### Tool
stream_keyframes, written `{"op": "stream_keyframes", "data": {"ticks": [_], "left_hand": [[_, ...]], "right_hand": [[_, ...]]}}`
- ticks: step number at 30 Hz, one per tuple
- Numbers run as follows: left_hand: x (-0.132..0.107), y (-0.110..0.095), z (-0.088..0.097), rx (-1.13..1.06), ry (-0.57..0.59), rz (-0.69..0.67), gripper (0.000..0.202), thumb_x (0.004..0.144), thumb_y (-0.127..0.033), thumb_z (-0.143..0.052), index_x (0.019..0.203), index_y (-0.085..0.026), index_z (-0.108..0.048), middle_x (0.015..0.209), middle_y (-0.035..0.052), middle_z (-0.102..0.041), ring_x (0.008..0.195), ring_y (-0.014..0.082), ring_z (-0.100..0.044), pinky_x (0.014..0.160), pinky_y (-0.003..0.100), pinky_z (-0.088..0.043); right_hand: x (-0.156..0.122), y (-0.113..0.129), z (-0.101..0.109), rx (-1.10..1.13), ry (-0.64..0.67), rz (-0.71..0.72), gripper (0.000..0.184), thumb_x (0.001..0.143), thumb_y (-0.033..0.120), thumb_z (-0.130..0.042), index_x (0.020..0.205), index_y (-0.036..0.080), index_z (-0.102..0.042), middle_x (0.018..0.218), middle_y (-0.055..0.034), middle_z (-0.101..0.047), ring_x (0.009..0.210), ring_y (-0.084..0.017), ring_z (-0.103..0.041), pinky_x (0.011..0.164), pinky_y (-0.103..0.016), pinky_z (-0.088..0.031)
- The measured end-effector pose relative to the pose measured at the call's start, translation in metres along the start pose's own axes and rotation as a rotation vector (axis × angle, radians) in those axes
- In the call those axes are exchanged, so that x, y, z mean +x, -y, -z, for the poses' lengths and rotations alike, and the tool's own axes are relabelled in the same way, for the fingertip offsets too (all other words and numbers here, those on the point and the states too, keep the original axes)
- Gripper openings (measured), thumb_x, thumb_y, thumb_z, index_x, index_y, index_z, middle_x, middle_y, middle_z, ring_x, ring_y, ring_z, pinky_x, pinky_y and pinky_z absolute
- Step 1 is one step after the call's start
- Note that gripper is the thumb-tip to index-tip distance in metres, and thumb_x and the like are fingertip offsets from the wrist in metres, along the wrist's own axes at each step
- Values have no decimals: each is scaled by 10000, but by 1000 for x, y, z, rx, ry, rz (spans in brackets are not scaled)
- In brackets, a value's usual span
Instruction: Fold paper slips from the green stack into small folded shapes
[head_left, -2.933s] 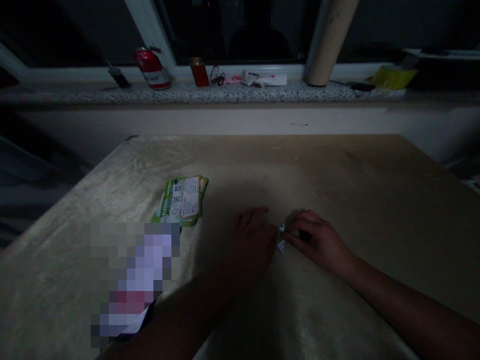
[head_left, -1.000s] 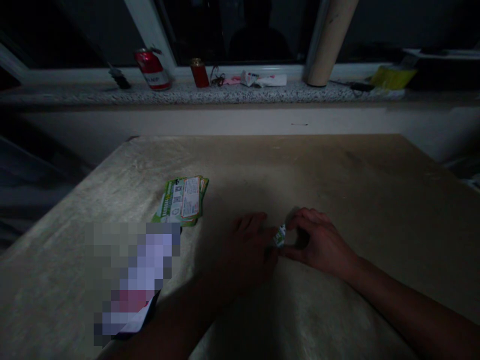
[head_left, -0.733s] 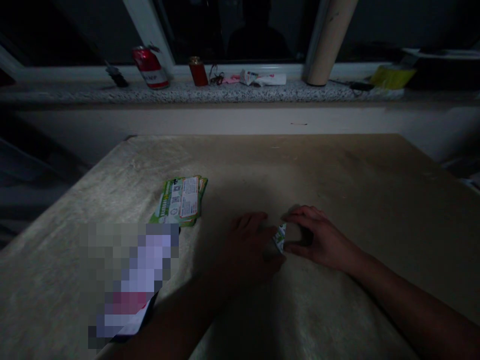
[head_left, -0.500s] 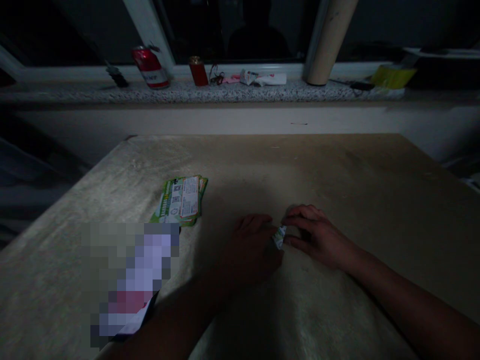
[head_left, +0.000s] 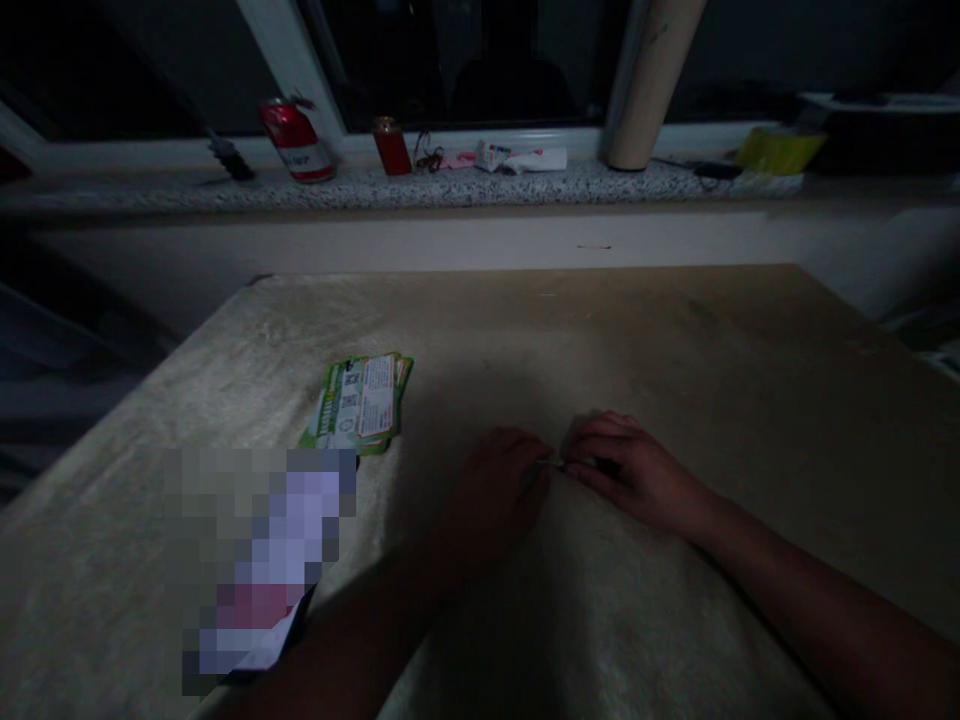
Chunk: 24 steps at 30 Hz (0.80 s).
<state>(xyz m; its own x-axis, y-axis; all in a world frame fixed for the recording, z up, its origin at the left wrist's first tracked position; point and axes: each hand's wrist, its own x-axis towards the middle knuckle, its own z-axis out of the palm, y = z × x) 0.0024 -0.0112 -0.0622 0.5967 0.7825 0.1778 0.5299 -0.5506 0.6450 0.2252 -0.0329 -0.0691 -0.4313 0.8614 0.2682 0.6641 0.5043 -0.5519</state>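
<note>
My left hand [head_left: 499, 485] and my right hand [head_left: 626, 470] meet fingertip to fingertip over the tan table [head_left: 675, 340], pinching a small folded piece of printed paper [head_left: 553, 463]. Only a thin sliver of the paper shows between the fingers; the rest is hidden by them. The room is dim and both forearms lie in shadow. A stack of green and white printed cards [head_left: 358, 402] lies on the table to the left of my left hand.
A pixelated object [head_left: 259, 560] lies near the table's front left. On the stone windowsill [head_left: 420, 185] behind stand a red can [head_left: 296, 140], a red lighter [head_left: 391, 147], a white packet [head_left: 521, 157], a cardboard tube [head_left: 649, 85] and something yellow [head_left: 776, 150].
The folded paper stood up visibly between my hands earlier; now my fingers have closed in on it and it is nearly hidden. The hands stay in the same spot.
</note>
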Motion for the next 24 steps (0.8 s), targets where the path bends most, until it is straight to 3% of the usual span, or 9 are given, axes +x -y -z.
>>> {"op": "stream_keyframes", "data": {"ticks": [8, 14, 24], "left_hand": [[-2, -3, -2, 166, -15, 68, 256, 1001, -316, -514, 1130, -167, -678, 1094, 102, -677, 1067, 269, -603, 998, 460, -483], [-4, 0, -10, 130, -56, 69, 311, 1007, -319, -503, 1207, -134, -652, 1138, 122, -701, 1069, 267, -625, 993, 448, -481], [-4, -3, -7, 153, -35, 40, 280, 990, -279, -491, 1168, -141, -657, 1110, 119, -703, 1047, 271, -627, 987, 469, -486]], "right_hand": [[0, -3, -2, -9, 6, 12, 108, 974, 293, -643, 971, 243, -739, 958, -47, -706, 950, -217, -635, 880, -400, -459], [1, -2, -2, -9, 6, 23, 117, 973, 299, -644, 973, 250, -750, 941, -42, -707, 935, -212, -641, 866, -396, -455], [2, 1, -2, -14, 17, 9, 126, 968, 319, -652, 1000, 252, -753, 963, -47, -708, 957, -218, -635, 881, -405, -443]]}}
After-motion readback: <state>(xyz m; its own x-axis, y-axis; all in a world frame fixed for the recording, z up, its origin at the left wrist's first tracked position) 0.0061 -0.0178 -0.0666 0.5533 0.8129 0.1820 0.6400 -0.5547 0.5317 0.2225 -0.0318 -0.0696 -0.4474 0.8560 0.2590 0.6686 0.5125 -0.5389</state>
